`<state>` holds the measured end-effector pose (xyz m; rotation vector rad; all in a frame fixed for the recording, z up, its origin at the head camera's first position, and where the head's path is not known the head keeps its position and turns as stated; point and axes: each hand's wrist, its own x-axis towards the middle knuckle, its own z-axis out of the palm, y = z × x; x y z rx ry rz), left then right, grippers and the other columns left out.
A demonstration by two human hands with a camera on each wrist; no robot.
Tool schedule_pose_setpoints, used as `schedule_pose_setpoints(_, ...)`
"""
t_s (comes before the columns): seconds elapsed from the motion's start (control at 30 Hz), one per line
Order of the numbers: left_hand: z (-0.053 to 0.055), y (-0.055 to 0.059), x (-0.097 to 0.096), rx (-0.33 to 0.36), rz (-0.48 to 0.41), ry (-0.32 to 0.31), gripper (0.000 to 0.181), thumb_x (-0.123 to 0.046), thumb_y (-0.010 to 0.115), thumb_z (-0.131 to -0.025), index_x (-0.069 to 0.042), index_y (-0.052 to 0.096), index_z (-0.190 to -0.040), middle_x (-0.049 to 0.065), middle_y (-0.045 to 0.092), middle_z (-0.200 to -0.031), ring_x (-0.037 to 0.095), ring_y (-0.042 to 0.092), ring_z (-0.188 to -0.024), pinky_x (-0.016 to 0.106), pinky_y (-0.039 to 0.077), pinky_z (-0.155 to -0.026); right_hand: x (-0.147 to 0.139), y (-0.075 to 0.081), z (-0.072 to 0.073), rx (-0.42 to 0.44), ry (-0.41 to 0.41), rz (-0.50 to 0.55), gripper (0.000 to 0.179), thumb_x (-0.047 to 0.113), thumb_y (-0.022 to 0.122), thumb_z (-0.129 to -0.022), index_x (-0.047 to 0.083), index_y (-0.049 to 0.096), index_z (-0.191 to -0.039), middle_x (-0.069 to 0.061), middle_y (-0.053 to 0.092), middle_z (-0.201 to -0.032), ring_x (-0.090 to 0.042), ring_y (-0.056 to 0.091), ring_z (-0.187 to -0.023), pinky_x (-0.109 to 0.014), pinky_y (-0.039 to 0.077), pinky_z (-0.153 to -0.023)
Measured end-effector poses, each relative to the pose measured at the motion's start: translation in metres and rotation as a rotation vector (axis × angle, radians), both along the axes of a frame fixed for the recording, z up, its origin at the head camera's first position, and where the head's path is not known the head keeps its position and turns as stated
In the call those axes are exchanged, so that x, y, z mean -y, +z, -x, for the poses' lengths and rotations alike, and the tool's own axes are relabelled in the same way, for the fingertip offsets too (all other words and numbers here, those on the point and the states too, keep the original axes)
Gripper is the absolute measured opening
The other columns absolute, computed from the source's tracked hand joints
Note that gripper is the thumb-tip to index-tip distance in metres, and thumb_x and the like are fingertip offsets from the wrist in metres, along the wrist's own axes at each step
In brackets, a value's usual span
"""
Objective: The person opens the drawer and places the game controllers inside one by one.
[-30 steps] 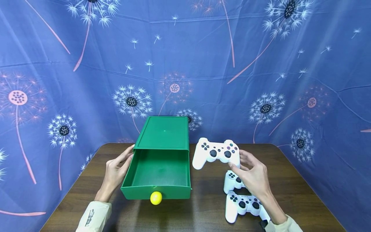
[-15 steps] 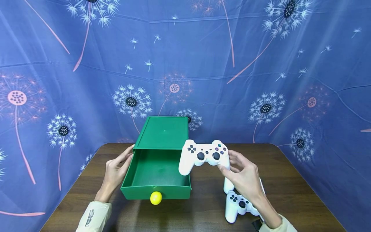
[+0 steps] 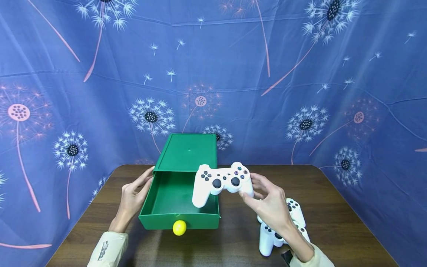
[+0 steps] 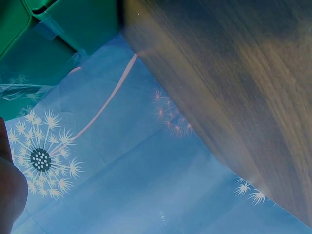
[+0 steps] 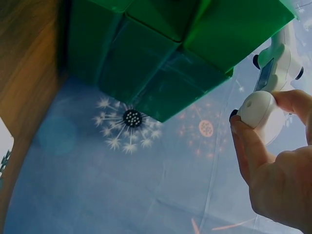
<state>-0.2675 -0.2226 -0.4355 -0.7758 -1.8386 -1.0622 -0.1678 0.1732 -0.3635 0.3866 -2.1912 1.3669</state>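
Observation:
A white game controller (image 3: 221,180) hangs in the air, its right grip pinched between the thumb and fingers of my right hand (image 3: 268,200). In the head view it overlaps the right side of a pulled-out green drawer (image 3: 176,193). That drawer belongs to a green box (image 3: 188,152) and has a yellow ball knob (image 3: 179,227) on its front. My left hand (image 3: 131,202) holds the box's left side near the drawer opening, fingertips against the wall. The right wrist view shows the held controller (image 5: 263,114) end-on, beside the green box (image 5: 146,63).
More white controllers (image 3: 267,241) lie on the brown wooden table (image 3: 333,222) at the right, partly hidden under my right forearm. A blue curtain with dandelion prints (image 3: 233,111) hangs behind the table.
My right hand has carried the controller leftward and slightly down, from right of the box to over the drawer's right part. The left hand and the box have stayed put.

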Motion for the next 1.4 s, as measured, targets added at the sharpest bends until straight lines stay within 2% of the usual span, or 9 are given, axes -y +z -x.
schedule_pose_setpoints(0.27, -0.001, 0.002, -0.001, 0.034, 0.001, 0.0, 0.055, 0.024, 0.07, -0.084, 0.002, 0.068, -0.134, 0.021, 0.075, -0.11, -0.004, 0.068, -0.102, 0.013, 0.053, -0.077, 0.012, 0.002, -0.001, 0.016, 0.019, -0.022, 0.052, 0.001, 0.088, -0.081, 0.002, 0.069, -0.129, -0.012, 0.073, -0.116, -0.024, 0.073, -0.1, -0.035, 0.06, -0.081)
schedule_pose_setpoints(0.5, -0.001, 0.002, -0.001, 0.022, 0.005, -0.001, 0.055, 0.025, 0.071, -0.082, 0.003, 0.068, -0.133, 0.021, 0.075, -0.107, -0.005, 0.067, -0.101, 0.013, 0.053, -0.076, 0.02, 0.005, -0.001, -0.018, 0.027, -0.06, 0.051, 0.0, 0.088, -0.079, 0.002, 0.07, -0.127, -0.01, 0.074, -0.112, -0.022, 0.073, -0.096, -0.035, 0.06, -0.078)
schedule_pose_setpoints(0.77, 0.0, 0.0, -0.001, 0.014, -0.004, -0.002, 0.056, 0.024, 0.071, -0.082, 0.002, 0.069, -0.133, 0.02, 0.076, -0.107, -0.004, 0.068, -0.101, 0.013, 0.053, -0.077, 0.028, 0.004, -0.001, -0.016, 0.034, -0.075, 0.052, 0.0, 0.088, -0.078, 0.004, 0.072, -0.127, -0.006, 0.074, -0.114, -0.019, 0.073, -0.096, -0.032, 0.06, -0.078)
schedule_pose_setpoints(1.0, -0.001, 0.001, -0.001, 0.008, -0.008, -0.006, 0.055, 0.023, 0.071, -0.083, 0.001, 0.069, -0.133, 0.018, 0.076, -0.108, -0.002, 0.069, -0.101, 0.014, 0.053, -0.078, 0.037, 0.003, -0.001, -0.044, 0.035, -0.139, 0.054, 0.0, 0.089, -0.076, 0.007, 0.072, -0.126, -0.002, 0.074, -0.112, -0.014, 0.072, -0.095, -0.029, 0.059, -0.077)
schedule_pose_setpoints(1.4, -0.001, 0.001, -0.002, -0.002, -0.013, 0.009, 0.055, 0.022, 0.072, -0.082, 0.001, 0.07, -0.132, 0.017, 0.076, -0.106, -0.003, 0.069, -0.1, 0.013, 0.053, -0.075, 0.045, 0.008, -0.004, -0.096, 0.021, -0.218, 0.051, 0.002, 0.089, -0.076, 0.003, 0.073, -0.125, -0.002, 0.073, -0.106, -0.014, 0.073, -0.096, -0.024, 0.058, -0.077)
